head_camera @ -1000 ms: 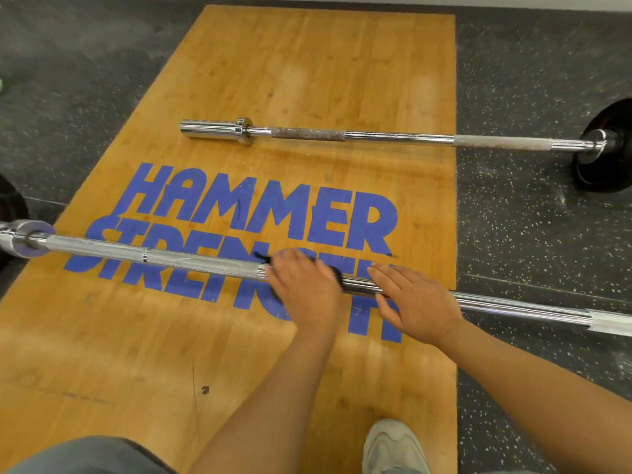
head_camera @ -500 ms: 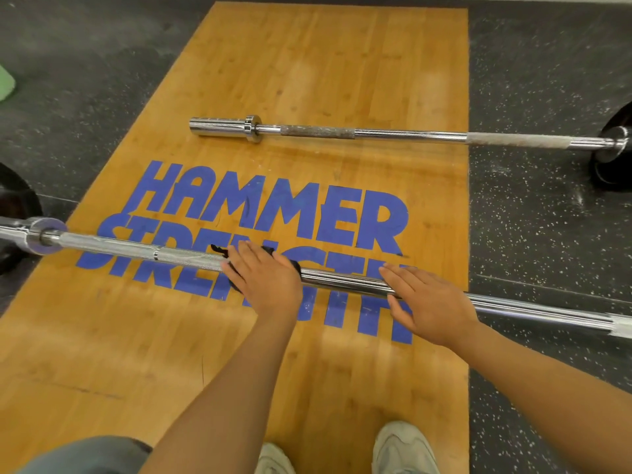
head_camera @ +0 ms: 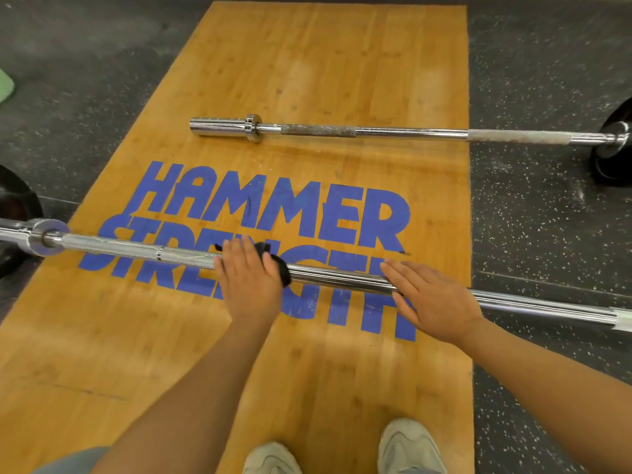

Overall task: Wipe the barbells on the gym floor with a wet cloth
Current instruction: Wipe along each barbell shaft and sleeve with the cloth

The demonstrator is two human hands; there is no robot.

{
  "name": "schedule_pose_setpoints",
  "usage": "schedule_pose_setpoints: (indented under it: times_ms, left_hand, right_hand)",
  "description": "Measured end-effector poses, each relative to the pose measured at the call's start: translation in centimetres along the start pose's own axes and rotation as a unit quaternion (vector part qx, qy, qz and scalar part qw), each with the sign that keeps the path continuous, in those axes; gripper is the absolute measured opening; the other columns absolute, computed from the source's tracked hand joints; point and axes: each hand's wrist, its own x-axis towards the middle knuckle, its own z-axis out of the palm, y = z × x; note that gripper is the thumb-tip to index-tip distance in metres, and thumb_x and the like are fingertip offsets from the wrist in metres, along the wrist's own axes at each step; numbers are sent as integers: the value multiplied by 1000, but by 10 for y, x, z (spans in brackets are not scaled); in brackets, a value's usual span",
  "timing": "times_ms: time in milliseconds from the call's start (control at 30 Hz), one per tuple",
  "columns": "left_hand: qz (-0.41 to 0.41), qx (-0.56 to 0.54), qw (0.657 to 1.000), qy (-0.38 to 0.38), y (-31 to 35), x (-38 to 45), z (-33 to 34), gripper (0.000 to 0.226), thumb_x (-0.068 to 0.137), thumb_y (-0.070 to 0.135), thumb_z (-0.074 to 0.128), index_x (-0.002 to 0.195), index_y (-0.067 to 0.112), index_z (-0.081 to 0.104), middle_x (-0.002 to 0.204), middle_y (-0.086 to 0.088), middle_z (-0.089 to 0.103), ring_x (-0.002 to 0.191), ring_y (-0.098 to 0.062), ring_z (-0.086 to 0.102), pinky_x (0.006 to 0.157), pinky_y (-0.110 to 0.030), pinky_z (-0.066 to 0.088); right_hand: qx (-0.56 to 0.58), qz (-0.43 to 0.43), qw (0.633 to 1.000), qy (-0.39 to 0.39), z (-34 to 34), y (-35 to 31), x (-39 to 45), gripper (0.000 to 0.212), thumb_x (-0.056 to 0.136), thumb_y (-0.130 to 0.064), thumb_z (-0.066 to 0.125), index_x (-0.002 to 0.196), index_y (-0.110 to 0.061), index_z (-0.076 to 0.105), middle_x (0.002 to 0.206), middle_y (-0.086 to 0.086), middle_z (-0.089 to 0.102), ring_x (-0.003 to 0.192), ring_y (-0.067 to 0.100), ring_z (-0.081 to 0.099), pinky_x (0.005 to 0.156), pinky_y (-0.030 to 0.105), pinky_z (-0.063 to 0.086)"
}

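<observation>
Leftward along the near chrome steel barbell (head_camera: 342,276) is where my left hand (head_camera: 247,279) has travelled since a second ago, carrying the small black wet cloth (head_camera: 276,263) off the smooth middle and up to the edge of the knurled grip. That hand lies curled over the shaft with the cloth pressed under the palm, a dark fold showing by the thumb. My right hand (head_camera: 432,301) rests flat, fingers together and straight, on top of the bar to steady it.

With only a flat palm holding it, I judge the bar could roll toward my pale grey shoes (head_camera: 407,446) if I push hard. The knurling could also snag the cloth and pull it loose.

To the left there is open shaft up to the collar (head_camera: 44,236), beyond the bamboo platform with blue lettering (head_camera: 307,63). The far chrome barbell (head_camera: 393,132) lies well apart, with bare wood between.
</observation>
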Motion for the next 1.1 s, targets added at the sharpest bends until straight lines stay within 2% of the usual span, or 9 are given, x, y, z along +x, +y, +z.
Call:
schedule_pose_setpoints:
  times_ms: [167, 300, 367, 433, 600, 700, 933, 1033, 1100]
  left_hand:
    - [-91, -29, 995, 10, 26, -1, 1, 69, 96, 35, 16, 136, -14, 45, 142, -29, 46, 142, -43, 29, 119, -55, 8]
    - [46, 14, 999, -13, 60, -28, -1, 62, 97, 33, 24, 126, -12, 57, 131, -26, 58, 132, -41, 46, 118, -48, 3]
    - [117, 8, 993, -19, 70, -36, 1, 58, 95, 32, 30, 122, -9, 61, 125, -23, 62, 125, -39, 54, 117, -47, 10]
    - [130, -7, 991, -15, 64, -29, 3, 57, 95, 32, 31, 123, -7, 61, 125, -21, 62, 122, -38, 56, 116, -47, 16]
    - [-49, -4, 999, 3, 6, 6, 0, 64, 97, 34, 27, 143, -9, 38, 148, -25, 42, 141, -39, 33, 119, -50, 9]
    - [-94, -13, 995, 14, 22, 1, 1, 66, 97, 33, 22, 138, -14, 43, 141, -31, 46, 138, -44, 35, 117, -57, 15]
    - [127, 4, 991, -29, 59, -28, 2, 57, 96, 32, 31, 126, -9, 59, 126, -22, 61, 122, -39, 55, 116, -47, 16]
    - [50, 2, 999, 11, 19, -2, 6, 57, 98, 30, 31, 131, -11, 53, 133, -27, 55, 126, -42, 51, 115, -48, 16]
    - [-24, -8, 1000, 15, -12, 15, 3, 57, 100, 28, 33, 141, -12, 39, 145, -29, 43, 137, -42, 38, 118, -49, 11]
  right_hand:
    - [-20, -13, 1000, -6, 1, 2, 1, 50, 109, -36, 15, 142, -9, 40, 137, 9, 61, 116, 28, 64, 105, 35, 38]
    - [-24, -17, 999, -20, -1, 4, 1, 50, 109, -35, 14, 143, -7, 39, 138, 12, 60, 116, 30, 64, 106, 37, 32]
    - [-27, -20, 999, -20, -2, 3, 1, 50, 109, -34, 14, 143, -7, 39, 138, 12, 60, 116, 30, 64, 107, 37, 32]
    - [-28, -24, 999, -19, -1, 3, 2, 50, 109, -34, 15, 143, -7, 40, 139, 12, 59, 116, 30, 65, 107, 38, 32]
    - [-49, -32, 998, -32, 4, 5, -1, 50, 109, -34, 18, 146, -6, 37, 142, 13, 56, 120, 30, 62, 111, 40, 32]
    - [-51, -33, 998, -29, 6, 6, -2, 50, 109, -33, 18, 146, -5, 37, 142, 13, 56, 120, 31, 62, 111, 40, 33]
    - [-47, -25, 998, -40, 8, 7, -3, 49, 109, -33, 20, 147, -5, 35, 139, 14, 59, 119, 31, 63, 109, 42, 35]
    - [-46, -21, 998, -39, 8, 7, -2, 49, 109, -33, 19, 147, -6, 35, 138, 14, 60, 118, 31, 64, 108, 42, 36]
    - [-45, -22, 998, -41, 8, 6, -2, 49, 109, -34, 19, 146, -6, 36, 137, 14, 60, 118, 32, 64, 108, 42, 36]
